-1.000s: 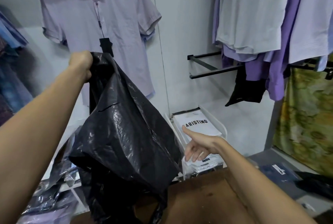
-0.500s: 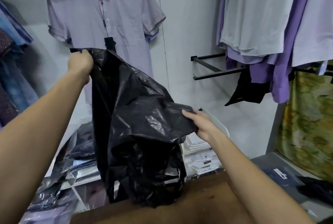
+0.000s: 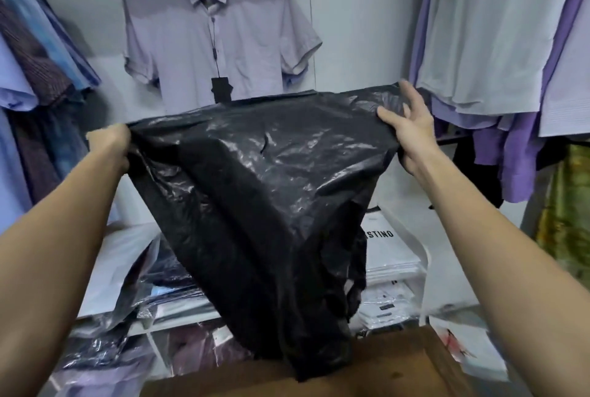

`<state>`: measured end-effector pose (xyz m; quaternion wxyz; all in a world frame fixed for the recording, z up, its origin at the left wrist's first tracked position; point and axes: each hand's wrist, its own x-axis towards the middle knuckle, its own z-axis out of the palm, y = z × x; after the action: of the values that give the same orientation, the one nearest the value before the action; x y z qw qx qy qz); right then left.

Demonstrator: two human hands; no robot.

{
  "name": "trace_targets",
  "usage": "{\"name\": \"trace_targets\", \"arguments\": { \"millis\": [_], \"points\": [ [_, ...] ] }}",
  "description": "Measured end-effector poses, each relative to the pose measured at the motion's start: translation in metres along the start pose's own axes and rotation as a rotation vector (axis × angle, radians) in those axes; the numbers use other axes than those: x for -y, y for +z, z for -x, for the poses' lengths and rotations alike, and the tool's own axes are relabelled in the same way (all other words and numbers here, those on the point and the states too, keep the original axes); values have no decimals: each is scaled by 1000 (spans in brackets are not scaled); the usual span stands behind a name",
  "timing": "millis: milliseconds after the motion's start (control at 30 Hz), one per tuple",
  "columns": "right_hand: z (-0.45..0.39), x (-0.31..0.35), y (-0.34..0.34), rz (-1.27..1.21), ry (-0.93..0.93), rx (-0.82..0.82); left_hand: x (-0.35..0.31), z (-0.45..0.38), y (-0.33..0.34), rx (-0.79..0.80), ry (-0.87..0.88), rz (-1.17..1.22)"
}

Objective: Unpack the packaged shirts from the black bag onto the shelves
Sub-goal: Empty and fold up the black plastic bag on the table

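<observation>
1. Left hand gripped black bag at its left edge, fingers curled.
2. Right hand pinched its right corner.
3. Bag hung stretched between them above the shelves holding packaged shirts.

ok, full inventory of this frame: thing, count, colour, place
black bag: one, glossy black, held up at centre, stretched between both hands
display shirt: one, pale lilac, short-sleeved, hanging on the back wall with a dark tag
hanging shirts: several, white and purple, on the right rail
hanging shirts, left: several, blue and dark plaid, at the left edge
packaged shirts: a stack, white, on the lower right shelf
packaged shirts, left: several, dark and purple, in clear wrap, lower left shelves
cardboard box: one, brown, bottom centre
left hand: grips the bag's left edge
right hand: grips the bag's right edge
</observation>
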<state>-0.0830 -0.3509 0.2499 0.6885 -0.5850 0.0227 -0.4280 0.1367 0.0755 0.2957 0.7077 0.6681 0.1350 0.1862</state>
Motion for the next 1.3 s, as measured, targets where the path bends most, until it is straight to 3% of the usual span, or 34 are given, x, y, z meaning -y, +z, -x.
{"name": "trace_targets", "arguments": {
  "millis": [67, 133, 233, 367, 433, 500, 600, 667, 900, 967, 1133, 1167, 1233, 1300],
  "points": [
    [4, 5, 11, 72, -48, 37, 8, 8, -1, -159, 44, -236],
    [9, 6, 26, 127, -78, 89, 8, 24, 10, -198, 258, -401],
    [17, 5, 55, 137, -101, 176, -7, 66, 38, 175, 648, -358],
    [26, 12, 102, 149, -137, 312, -37, 139, 84, 753, 896, -379],
    [32, 15, 123, 106, -121, 406, -44, 153, 101, 845, 1001, -472],
    [40, 19, 137, -10, -88, 441, -51, 149, 106, 779, 1099, -522],
    [49, 22, 138, -269, 38, 413, -53, 143, 99, 804, 1084, -491],
    [53, 13, 133, -248, 100, 401, -48, 138, 94, 815, 1070, -516],
    [73, -89, 90, 408, 256, 410, -58, 113, 56, 763, 951, -282],
    [84, -136, 66, 583, 388, 391, -64, 106, 40, 758, 940, -229],
    [124, -207, 23, 767, 849, 49, -65, 95, 3, 739, 885, -177],
    [130, -214, 18, 681, 900, 77, -63, 94, -1, 724, 871, -171],
    [143, -221, 15, 417, 1044, 304, -60, 93, -9, 691, 854, -174],
    [156, -231, 20, 340, 1072, 465, -58, 91, -16, 665, 847, -190]
  ]
}}
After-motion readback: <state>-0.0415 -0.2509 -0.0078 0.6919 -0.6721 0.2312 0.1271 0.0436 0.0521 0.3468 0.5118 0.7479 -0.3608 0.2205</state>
